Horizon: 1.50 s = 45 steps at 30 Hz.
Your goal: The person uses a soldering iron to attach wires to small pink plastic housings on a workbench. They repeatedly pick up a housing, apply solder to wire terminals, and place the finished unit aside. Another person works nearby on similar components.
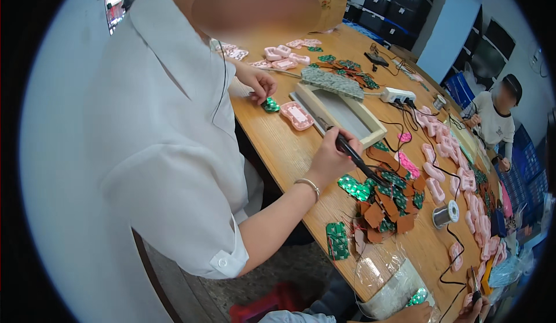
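Note:
Only the edge of my left hand (412,313) shows at the bottom of the head view. Its fingers are closed at a shiny green circuit board (417,297), on the clear plastic bag (387,293) at the table edge. To the right, my right hand (474,311) is partly cut off, closed round a soldering iron (476,295) with a dark grip and metal tip pointing up and away. Past the bag lies a pile of green boards with brown backing pieces (389,204). A separate green board (337,241) with red wires lies nearer.
At left sits a co-worker in a white shirt (179,166), arm across the table with a soldering iron (356,156). A solder spool (446,214), pink shells (476,219), wooden frame (341,114), power strip (398,96) and trailing black cables occupy the table. Another person (492,114) sits opposite.

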Each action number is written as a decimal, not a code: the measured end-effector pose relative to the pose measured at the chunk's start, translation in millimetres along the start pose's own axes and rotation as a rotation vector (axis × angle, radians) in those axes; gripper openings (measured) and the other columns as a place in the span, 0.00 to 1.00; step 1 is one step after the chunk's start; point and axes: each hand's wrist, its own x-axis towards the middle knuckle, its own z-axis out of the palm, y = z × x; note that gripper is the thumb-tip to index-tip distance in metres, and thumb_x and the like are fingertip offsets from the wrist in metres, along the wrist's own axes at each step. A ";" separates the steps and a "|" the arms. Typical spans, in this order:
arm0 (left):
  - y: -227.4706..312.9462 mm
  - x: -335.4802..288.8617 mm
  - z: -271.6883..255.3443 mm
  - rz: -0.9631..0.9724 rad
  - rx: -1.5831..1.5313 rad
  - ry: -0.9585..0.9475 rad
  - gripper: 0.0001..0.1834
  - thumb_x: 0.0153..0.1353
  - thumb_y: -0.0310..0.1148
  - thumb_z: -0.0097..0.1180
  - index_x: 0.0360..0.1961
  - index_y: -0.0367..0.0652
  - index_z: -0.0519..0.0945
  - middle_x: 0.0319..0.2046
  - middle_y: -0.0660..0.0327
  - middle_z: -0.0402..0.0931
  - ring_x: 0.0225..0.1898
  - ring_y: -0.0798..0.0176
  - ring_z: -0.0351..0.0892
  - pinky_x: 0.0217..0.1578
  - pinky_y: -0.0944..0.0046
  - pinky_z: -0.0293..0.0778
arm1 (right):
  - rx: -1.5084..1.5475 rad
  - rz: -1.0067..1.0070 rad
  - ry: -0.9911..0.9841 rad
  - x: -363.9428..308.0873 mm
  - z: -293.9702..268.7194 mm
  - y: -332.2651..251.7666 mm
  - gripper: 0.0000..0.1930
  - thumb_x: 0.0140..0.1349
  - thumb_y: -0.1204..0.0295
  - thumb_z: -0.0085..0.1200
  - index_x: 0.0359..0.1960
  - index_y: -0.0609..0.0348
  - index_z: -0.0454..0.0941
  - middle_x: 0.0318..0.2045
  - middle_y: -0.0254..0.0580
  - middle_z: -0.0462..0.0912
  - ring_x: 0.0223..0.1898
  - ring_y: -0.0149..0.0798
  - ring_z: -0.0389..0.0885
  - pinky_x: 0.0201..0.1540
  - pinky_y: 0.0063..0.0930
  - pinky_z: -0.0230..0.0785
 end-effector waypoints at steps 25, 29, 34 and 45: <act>-180.7 66.7 -348.8 0.241 2.525 -0.316 0.05 0.50 0.29 0.59 0.22 0.40 0.76 0.20 0.62 0.71 0.21 0.66 0.73 0.23 0.70 0.70 | 0.057 0.279 0.040 9.3 34.2 -5.6 0.12 0.65 0.71 0.51 0.47 0.64 0.73 0.37 0.44 0.81 0.23 0.19 0.69 0.19 0.09 0.56; -184.4 66.9 -352.2 0.244 2.582 -0.331 0.06 0.51 0.28 0.61 0.23 0.40 0.77 0.19 0.63 0.71 0.19 0.68 0.73 0.21 0.72 0.70 | 0.058 0.293 0.057 10.0 34.4 -3.4 0.11 0.65 0.71 0.51 0.46 0.62 0.73 0.37 0.43 0.81 0.24 0.20 0.70 0.19 0.10 0.56; -185.8 67.9 -353.7 0.240 2.593 -0.346 0.06 0.51 0.27 0.63 0.23 0.40 0.77 0.18 0.64 0.72 0.17 0.70 0.74 0.19 0.73 0.70 | 0.068 0.306 0.039 10.6 38.9 -2.9 0.11 0.65 0.70 0.51 0.46 0.61 0.74 0.37 0.41 0.82 0.25 0.20 0.71 0.20 0.10 0.59; -192.4 65.5 -347.9 0.107 2.489 -0.321 0.06 0.51 0.27 0.63 0.23 0.40 0.77 0.17 0.64 0.71 0.17 0.70 0.74 0.19 0.73 0.70 | 0.117 0.320 0.010 11.0 23.3 5.2 0.10 0.66 0.70 0.50 0.46 0.60 0.73 0.39 0.44 0.82 0.25 0.21 0.72 0.20 0.12 0.60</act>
